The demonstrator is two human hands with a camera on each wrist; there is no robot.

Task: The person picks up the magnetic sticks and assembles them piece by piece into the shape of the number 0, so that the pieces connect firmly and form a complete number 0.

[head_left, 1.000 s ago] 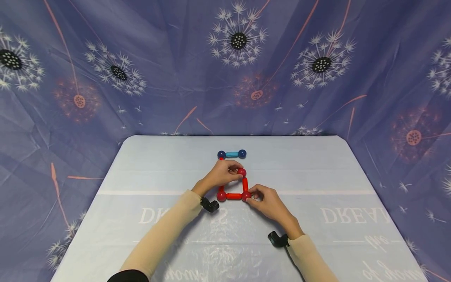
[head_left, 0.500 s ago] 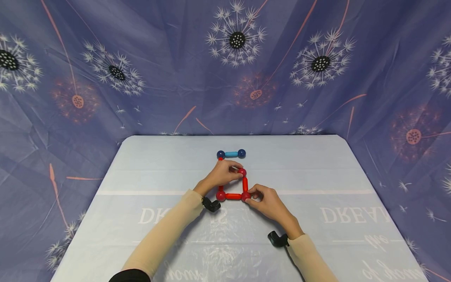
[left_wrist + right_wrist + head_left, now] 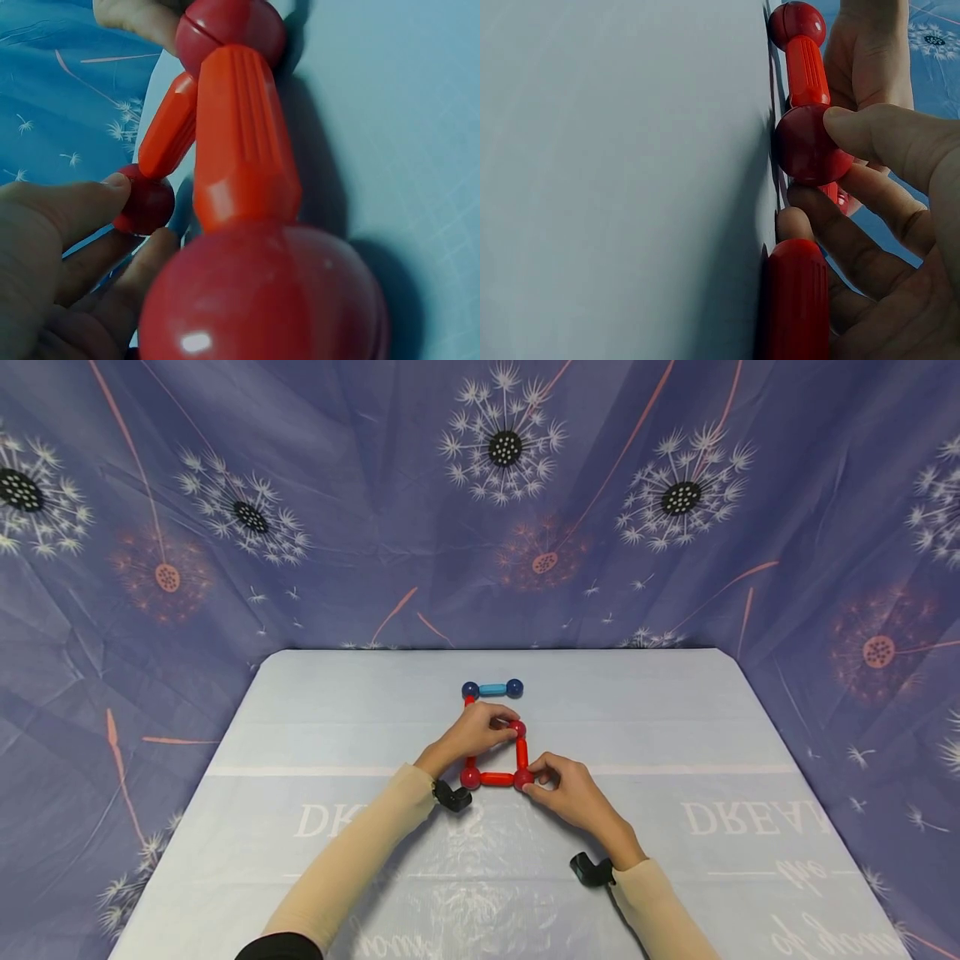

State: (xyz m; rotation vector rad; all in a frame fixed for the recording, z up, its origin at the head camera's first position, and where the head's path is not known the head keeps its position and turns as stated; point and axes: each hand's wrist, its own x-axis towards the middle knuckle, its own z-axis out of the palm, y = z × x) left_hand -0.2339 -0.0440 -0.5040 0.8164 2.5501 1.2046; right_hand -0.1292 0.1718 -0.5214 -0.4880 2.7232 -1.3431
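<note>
My left hand [image 3: 480, 729] pinches a red ball [image 3: 146, 199] between thumb and fingers, at the far end of a red rod [image 3: 522, 756]. At that rod's near end, my right hand [image 3: 566, 785] pinches a second red ball [image 3: 810, 146]. A front red rod [image 3: 497, 779] joins this ball to another red ball [image 3: 470, 777] at the left corner. From there a left rod runs back, partly hidden under my left hand, toward a dark blue ball [image 3: 470, 691]. In the right wrist view, another red rod [image 3: 799, 300] lies beside the right fingers; the head view hides it.
A light blue rod [image 3: 492, 690] at the back joins the dark blue ball to a second one [image 3: 514, 688]. Everything lies on a pale cloth-covered table [image 3: 645, 710] with printed lettering. A blue dandelion-patterned curtain [image 3: 375, 527] rises behind it.
Both hands keep their grips on the same two red balls. The ball in the left hand has shifted very slightly to the right; otherwise the arrangement looks the same.
</note>
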